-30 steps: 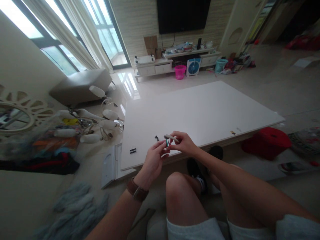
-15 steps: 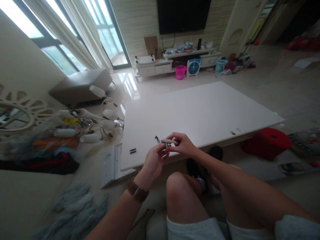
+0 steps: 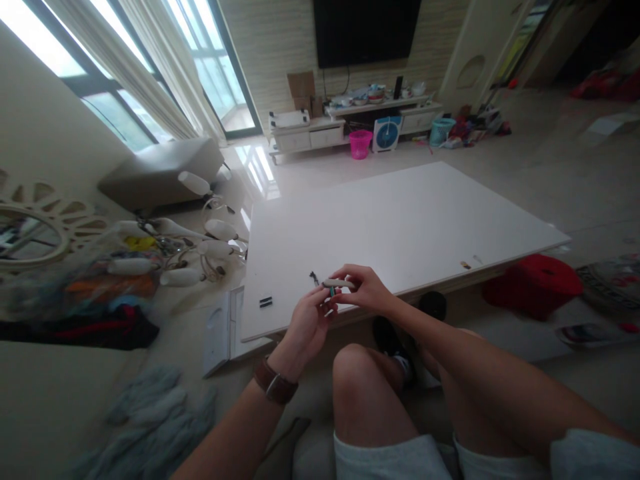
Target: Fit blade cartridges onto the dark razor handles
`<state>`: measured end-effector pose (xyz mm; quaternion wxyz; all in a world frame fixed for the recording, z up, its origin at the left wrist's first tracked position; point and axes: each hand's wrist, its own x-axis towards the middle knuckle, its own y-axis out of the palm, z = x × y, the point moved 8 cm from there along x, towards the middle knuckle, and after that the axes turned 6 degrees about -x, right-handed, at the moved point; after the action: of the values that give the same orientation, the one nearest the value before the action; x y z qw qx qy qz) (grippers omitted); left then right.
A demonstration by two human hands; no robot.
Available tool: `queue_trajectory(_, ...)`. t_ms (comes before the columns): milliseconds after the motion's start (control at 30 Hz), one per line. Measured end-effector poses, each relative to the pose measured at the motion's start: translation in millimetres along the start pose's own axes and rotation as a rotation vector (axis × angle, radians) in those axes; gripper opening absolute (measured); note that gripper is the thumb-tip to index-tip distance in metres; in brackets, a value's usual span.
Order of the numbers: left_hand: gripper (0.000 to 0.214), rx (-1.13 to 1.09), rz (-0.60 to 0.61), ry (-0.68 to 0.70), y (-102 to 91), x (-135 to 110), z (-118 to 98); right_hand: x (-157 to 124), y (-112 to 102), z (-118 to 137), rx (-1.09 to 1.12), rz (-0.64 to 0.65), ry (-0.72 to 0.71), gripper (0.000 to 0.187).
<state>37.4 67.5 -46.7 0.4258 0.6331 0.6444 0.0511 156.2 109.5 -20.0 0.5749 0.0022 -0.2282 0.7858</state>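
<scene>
Above the near edge of a white board [image 3: 380,213], both hands meet around a slim, pale grey oblong piece [image 3: 341,283]. My right hand [image 3: 367,290] pinches its right end between thumb and fingers. At its dark left end are the closed fingertips of my left hand [image 3: 309,323], palm turned up. Just under the pale piece, between the fingertips, shows a small teal-green piece [image 3: 333,291]; its kind is too small to tell. A small black part [image 3: 313,277] lies on the board beyond the left fingers. Two short black sticks [image 3: 265,302] lie farther left.
Near the board's right front edge are a small yellowish item [image 3: 465,265] and a thin clear one [image 3: 477,259]. A red round stool [image 3: 537,287] stands to the right. On the left lie a white-shaded lamp [image 3: 220,230] and a white panel [image 3: 217,340]. My knees are below the board.
The pale piece has tilted slightly in the fingers. Both hands stay in nearly the same place.
</scene>
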Motion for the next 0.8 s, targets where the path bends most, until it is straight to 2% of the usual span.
queue_trajectory(333,0.018,-0.016,0.007,-0.027,1.5,-0.2,1.2,-0.1,-0.9,0.7,0.000,-0.007,-0.006,0.040)
queue_trajectory(800,0.020,0.073,-0.011,0.057,-1.5,3.2,-3.3,-1.8,6.2,-5.2,-0.023,0.019,0.007,0.033)
